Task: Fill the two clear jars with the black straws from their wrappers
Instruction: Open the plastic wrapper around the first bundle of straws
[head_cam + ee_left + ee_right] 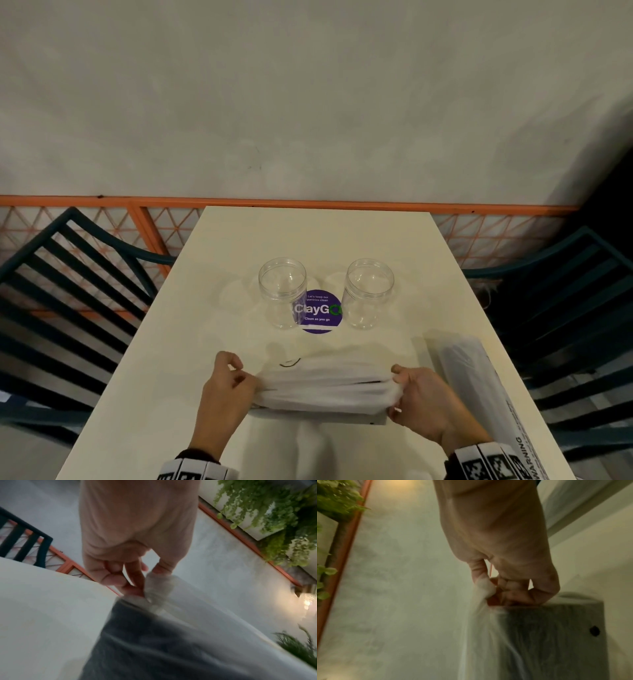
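A translucent white wrapper [325, 389] full of black straws lies across the near part of the cream table [239, 240]. My left hand [227, 383] pinches its left end and my right hand [416, 394] grips its right end; the plastic is stretched between them. The left wrist view shows fingers pinching the wrapper [154, 588] over the dark straws [145, 642]. The right wrist view shows the bunched wrapper [484, 588] in my fingers above the dark straw bundle [547, 635]. Two empty clear jars [282, 291] [369, 291] stand upright beyond. A second wrapped pack [469, 373] lies at right.
A round purple sticker [318, 313] lies between the jars. A small black loop [290, 363] lies on the table behind the wrapper. Dark slatted chairs [68, 274] [565, 291] flank the table. An orange rail [308, 202] and a grey wall stand behind.
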